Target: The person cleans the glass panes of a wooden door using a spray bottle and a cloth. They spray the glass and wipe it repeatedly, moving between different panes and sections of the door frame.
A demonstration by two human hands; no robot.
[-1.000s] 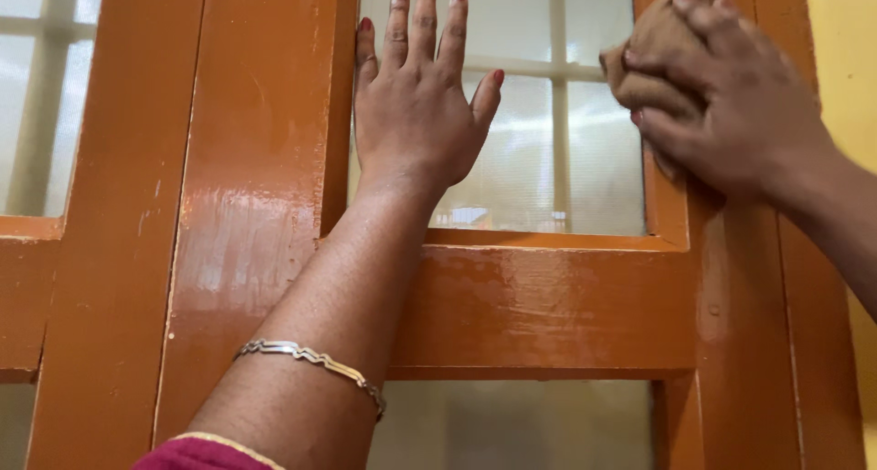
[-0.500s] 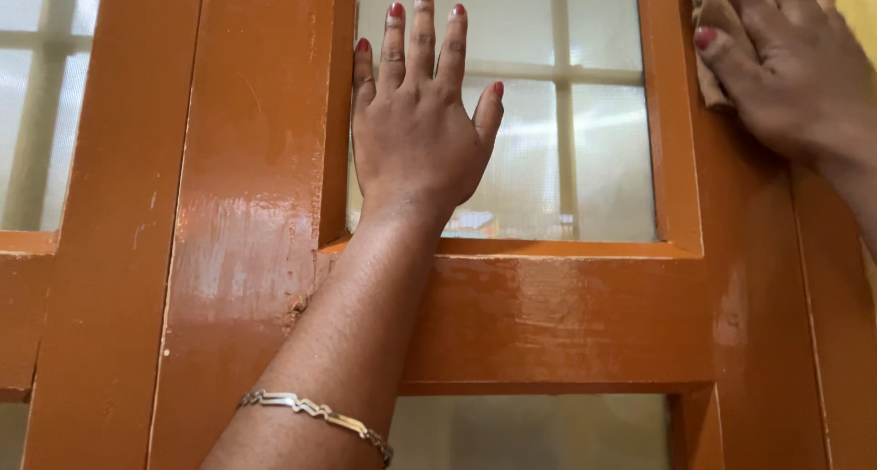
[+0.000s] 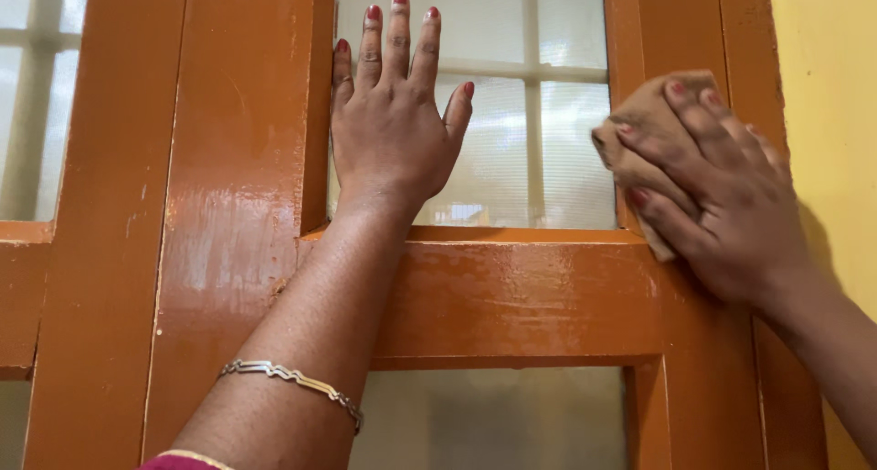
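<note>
- While the forearm nearest the camera, with its silver chain bracelet (image 3: 290, 379) and a strip of magenta sleeve (image 3: 187, 459) at the bottom edge, reaches up from below, it ends in the left hand (image 3: 391, 132) laid flat on the frosted glass pane (image 3: 512, 173), fingers spread and straight, clamped on nothing
- Beside it to the right, the right hand (image 3: 713, 196) has its fingers curled down over a bunched brown cloth (image 3: 644, 127), pinning the cloth against the right upright of the orange wooden frame (image 3: 694, 369), just where that upright meets the pane's inner edge
- Below both hands, the orange cross rail (image 3: 521, 296) shines with a streaky gloss, and the broad upright to the left (image 3: 233, 205) shows a similar pale smeared patch; I judge these may be stretches gone over with the cloth, though plain paint sheen could look the same
- Judging by where the cloth sits, the right upright is the part in hand, with its length below the hand and the lower pane (image 3: 493, 420) seemingly left to do
- Farther left, a second glazed section (image 3: 36, 95) shows no hand or cloth near it
- Behind the glass only pale window bars show, and a yellow wall (image 3: 827, 114) runs along the right
</note>
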